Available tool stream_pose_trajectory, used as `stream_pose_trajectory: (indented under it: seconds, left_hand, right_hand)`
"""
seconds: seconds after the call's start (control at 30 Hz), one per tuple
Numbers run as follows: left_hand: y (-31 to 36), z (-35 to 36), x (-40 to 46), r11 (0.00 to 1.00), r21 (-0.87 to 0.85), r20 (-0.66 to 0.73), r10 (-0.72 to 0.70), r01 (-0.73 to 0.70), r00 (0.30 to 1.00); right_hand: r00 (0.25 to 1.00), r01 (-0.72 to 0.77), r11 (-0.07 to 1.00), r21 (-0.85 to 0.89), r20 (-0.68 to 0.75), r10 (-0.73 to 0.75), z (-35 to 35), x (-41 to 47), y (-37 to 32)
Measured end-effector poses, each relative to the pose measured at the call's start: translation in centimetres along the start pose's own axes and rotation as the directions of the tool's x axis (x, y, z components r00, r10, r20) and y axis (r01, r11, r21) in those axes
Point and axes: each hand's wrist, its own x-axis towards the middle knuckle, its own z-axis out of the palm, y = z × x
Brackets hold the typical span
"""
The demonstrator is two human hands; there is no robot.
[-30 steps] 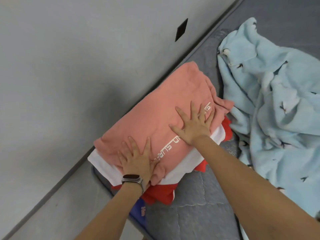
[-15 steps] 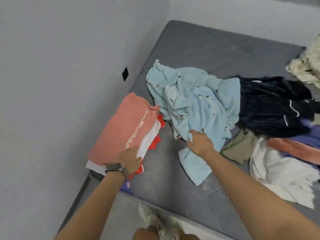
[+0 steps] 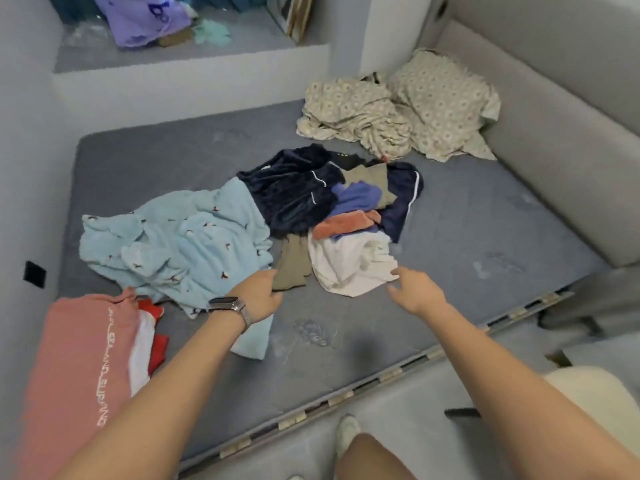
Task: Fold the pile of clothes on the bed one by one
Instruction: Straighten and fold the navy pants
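We see the pile of clothes [image 3: 325, 209] lying loose in the middle of the bed [image 3: 467, 237], with a light blue robe [image 3: 180, 244] at its left side. Our left hand [image 3: 258, 292] and right hand [image 3: 415, 289] hang just before the pile, fingers relaxed and holding nothing. Left of the pile, at the bed's corner, a folded stack [image 3: 79, 368] with a pink shirt on top lies.
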Motion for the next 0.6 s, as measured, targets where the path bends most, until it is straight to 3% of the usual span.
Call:
stream_pose_trajectory:
  seconds: [0.2, 0.33, 0.6]
  left_hand:
    - [11.8, 4.0, 5.7, 0.989, -0.002, 0.116, 0.15, -0.151, 0.982]
    - [18.5, 7.1, 11.3, 0.988, 0.007, 0.14, 0.152, -0.154, 0.978]
    - [24.8, 13.6, 16.7, 0.975, -0.205, 0.07, -0.073, 0.086, 0.995]
  right_hand:
    - [0.989, -0.147, 0.984, 0.1, 0.009, 0.147, -3.1, -0.9, 11.6]
    - [0.983, -0.178, 0.981, 0.072, 0.06, 0.174, -4.4, 1.8, 18.9]
    - [0.983, -0.016, 0.999, 0.029, 0.184, 0.01, -7.5, 11.4, 24.9]
